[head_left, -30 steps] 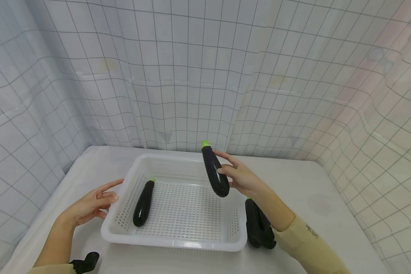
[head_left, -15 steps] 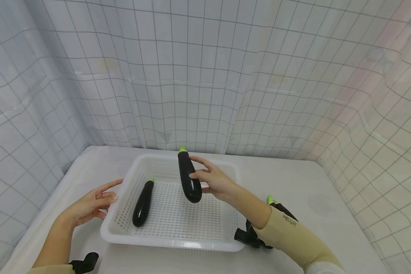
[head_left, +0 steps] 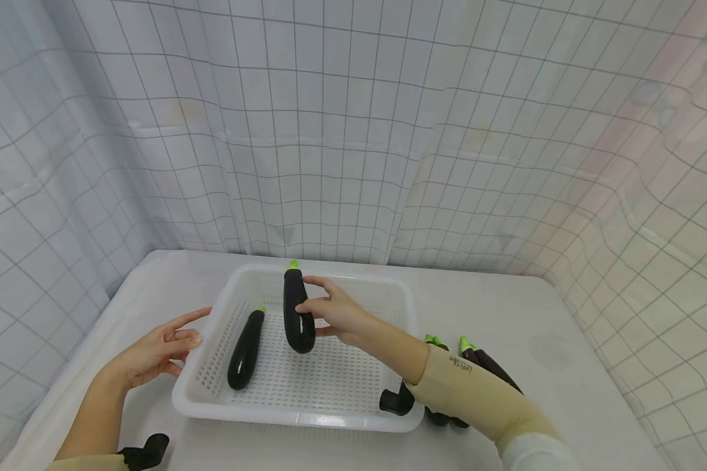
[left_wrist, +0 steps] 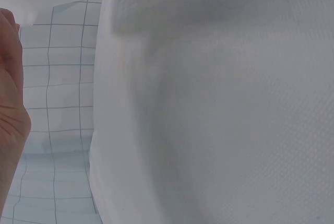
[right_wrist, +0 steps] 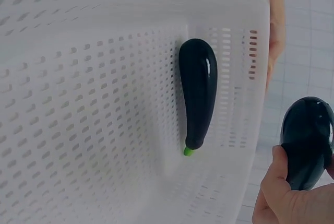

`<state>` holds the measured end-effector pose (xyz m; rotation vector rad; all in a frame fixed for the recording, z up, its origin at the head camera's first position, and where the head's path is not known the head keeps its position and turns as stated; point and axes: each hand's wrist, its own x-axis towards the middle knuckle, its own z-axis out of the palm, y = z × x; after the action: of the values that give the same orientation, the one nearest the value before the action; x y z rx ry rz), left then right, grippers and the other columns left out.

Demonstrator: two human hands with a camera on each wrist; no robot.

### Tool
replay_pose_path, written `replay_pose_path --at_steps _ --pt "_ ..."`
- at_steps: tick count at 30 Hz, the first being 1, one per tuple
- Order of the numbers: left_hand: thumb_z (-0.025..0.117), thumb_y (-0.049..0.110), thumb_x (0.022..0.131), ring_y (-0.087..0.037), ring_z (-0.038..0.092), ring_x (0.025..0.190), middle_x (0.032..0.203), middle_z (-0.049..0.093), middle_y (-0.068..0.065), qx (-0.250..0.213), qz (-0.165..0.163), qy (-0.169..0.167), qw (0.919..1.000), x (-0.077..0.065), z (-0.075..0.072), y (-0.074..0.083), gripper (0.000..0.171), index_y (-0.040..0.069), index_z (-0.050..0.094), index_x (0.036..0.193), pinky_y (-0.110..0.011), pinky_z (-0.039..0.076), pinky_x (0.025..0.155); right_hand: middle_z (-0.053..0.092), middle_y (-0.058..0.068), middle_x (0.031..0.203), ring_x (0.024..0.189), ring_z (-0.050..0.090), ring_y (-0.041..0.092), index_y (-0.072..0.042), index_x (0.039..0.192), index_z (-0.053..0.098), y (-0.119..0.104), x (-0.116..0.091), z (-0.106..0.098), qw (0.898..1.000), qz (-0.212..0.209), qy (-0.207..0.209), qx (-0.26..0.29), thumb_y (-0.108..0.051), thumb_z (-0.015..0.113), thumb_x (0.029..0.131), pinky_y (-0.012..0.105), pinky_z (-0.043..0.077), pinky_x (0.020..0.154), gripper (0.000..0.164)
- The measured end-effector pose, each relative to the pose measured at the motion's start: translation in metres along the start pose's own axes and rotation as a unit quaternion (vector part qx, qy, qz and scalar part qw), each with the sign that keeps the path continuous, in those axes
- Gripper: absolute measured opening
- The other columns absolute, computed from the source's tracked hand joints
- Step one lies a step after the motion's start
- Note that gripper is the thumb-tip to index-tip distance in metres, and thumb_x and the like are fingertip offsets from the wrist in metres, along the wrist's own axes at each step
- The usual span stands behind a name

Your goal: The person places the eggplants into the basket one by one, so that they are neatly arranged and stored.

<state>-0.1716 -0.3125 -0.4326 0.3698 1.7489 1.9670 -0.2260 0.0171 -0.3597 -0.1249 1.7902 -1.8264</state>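
My right hand (head_left: pixel 338 314) pinches a dark eggplant (head_left: pixel 299 320) between thumb and fingers, its green stem end pointing away. It is held above the middle of a white perforated plastic basket (head_left: pixel 306 420). Inside the basket, along its left wall, lies another eggplant (head_left: pixel 246 350). My left hand (head_left: pixel 153 353) touches the basket's left side from outside, with the index finger extended along the rim. The right wrist view shows the held eggplant (right_wrist: pixel 307 140) in the fingers and the lying eggplant (right_wrist: pixel 199 93) beside the perforated wall. Only part of the left hand (left_wrist: pixel 10 83) appears in the left wrist view.
Several more eggplants (head_left: pixel 495 367) lie on the white-covered table (head_left: pixel 542 327) right of the basket, partly hidden by my right forearm. Grid-patterned white curtains (head_left: pixel 353 163) enclose the table's back and sides. A black strap piece (head_left: pixel 397 400) juts from the right sleeve.
My right hand has carried the eggplant leftward and slightly lower, from the basket's right part to its middle. More eggplants at the right have come into sight. The left hand has stayed put.
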Motion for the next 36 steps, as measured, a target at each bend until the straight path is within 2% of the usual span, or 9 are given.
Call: replay_pose_path --at_steps 9,16,23,29,36 --pt "0.040 0.003 0.097 -0.015 0.065 0.081 0.095 0.064 0.005 0.004 0.001 0.003 1.0000 0.001 0.000 -0.001 0.052 0.042 0.042 0.130 -0.036 0.056 0.062 0.058 0.010 0.106 0.089 0.059 0.022 -0.023 0.131 0.041 0.011 0.022 0.010 1.000 0.012 0.016 0.000 -0.004 0.065 0.078 0.040 0.055 0.070 0.061" --pt "0.041 0.002 0.097 -0.015 0.065 0.080 0.095 0.064 0.004 0.000 0.003 0.001 1.0000 0.001 0.000 -0.001 0.052 0.042 0.042 0.130 -0.035 0.056 0.061 0.059 0.011 0.100 0.085 0.059 0.021 -0.021 0.130 0.040 0.026 0.038 0.018 1.000 0.025 0.010 0.012 -0.002 0.067 0.077 0.041 0.056 0.066 0.063" --pt "0.040 0.002 0.097 -0.015 0.065 0.081 0.094 0.064 0.005 0.004 0.004 0.001 1.0000 0.002 0.000 -0.001 0.052 0.042 0.042 0.130 -0.034 0.056 0.060 0.061 0.011 0.096 0.086 0.060 0.024 -0.019 0.129 0.040 0.041 0.045 0.029 0.999 0.043 0.006 0.011 -0.001 0.067 0.078 0.044 0.055 0.065 0.061" --pt "0.041 0.002 0.096 -0.014 0.064 0.079 0.095 0.064 0.005 0.002 0.005 0.000 1.0000 0.002 -0.001 -0.002 0.052 0.041 0.042 0.131 -0.035 0.056 0.060 0.057 0.011 0.099 0.090 0.057 0.028 -0.018 0.129 0.039 0.050 0.049 0.032 0.997 0.076 0.022 0.014 0.000 0.068 0.077 0.049 0.054 0.069 0.062" --pt "0.040 0.002 0.097 -0.012 0.064 0.078 0.095 0.063 0.007 0.003 0.001 -0.002 1.0000 0.001 -0.003 -0.003 0.053 0.043 0.041 0.130 -0.034 0.056 0.061 0.056 0.014 0.099 0.092 0.058 0.031 -0.015 0.128 0.037 0.059 0.057 0.034 0.992 0.118 0.002 0.035 0.005 0.066 0.078 0.056 0.050 0.075 0.061"
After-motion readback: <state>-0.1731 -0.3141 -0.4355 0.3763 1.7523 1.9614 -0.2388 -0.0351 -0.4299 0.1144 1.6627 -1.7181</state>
